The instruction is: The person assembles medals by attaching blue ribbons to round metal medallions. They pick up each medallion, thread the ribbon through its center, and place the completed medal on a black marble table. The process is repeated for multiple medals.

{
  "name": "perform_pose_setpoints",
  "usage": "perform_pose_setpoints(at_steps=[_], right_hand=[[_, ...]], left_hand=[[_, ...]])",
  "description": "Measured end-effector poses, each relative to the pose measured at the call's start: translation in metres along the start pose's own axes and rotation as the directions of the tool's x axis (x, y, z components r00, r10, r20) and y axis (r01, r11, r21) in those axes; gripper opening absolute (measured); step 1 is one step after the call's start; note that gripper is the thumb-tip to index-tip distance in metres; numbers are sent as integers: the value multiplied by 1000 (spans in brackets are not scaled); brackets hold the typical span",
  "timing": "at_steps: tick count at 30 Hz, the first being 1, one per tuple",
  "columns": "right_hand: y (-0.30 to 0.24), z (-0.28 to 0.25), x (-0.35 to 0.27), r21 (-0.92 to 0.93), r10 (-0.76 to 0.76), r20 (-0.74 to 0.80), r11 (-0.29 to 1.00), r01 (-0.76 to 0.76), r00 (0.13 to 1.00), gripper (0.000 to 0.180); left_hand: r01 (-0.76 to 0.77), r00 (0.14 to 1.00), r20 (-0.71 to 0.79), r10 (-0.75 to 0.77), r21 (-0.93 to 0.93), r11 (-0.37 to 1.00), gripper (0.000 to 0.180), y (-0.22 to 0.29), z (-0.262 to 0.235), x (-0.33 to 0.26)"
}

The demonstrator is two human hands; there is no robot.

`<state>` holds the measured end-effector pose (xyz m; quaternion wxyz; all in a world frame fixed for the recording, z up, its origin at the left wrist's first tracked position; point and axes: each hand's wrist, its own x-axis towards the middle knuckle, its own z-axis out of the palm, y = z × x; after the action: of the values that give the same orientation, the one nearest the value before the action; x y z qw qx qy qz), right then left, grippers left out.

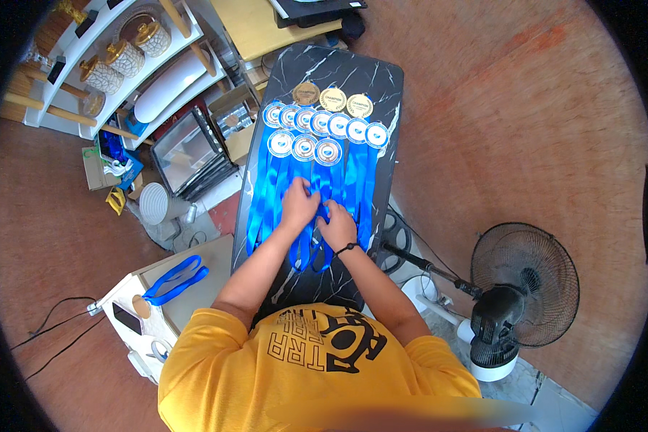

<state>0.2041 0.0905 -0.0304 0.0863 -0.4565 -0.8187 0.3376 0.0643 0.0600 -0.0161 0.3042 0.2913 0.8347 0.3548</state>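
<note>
Across the dark marble table [367, 79], blue ribbons [317, 189] — running lengthwise toward the medals [317, 126] — are being pinched by the left hand [297, 204] and right hand [338, 226], side by side.

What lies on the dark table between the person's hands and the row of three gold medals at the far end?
In the head view, blue-and-white medals on blue ribbons fill the dark table between the left hand, right hand and gold medals.
</note>
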Motion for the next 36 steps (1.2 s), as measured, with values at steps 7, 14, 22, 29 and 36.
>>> perform_pose_setpoints(at_steps=[7,14,22,29,36], right_hand=[[7,-7,-47,-9,142,166,990,-143,976,28],[12,-7,-90,-103,49,90,994,-40,995,25],[9,-16,-93,89,-20,56,996,14,998,31],[8,-23,-104,73,-190,-107,977,198,976,40],[9,-35,-121,80,-319,-134,940,331,938,40]], left_hand=[[-142,989,48,143,-8,990,31,-23,9,-109],[83,965,245,-94,55,995,35,-42,19,-149],[189,967,190,-169,-88,978,34,-66,14,-156],[270,944,179,-278,69,960,33,-68,0,-170],[-241,949,40,312,729,641,50,-31,-36,-160]])
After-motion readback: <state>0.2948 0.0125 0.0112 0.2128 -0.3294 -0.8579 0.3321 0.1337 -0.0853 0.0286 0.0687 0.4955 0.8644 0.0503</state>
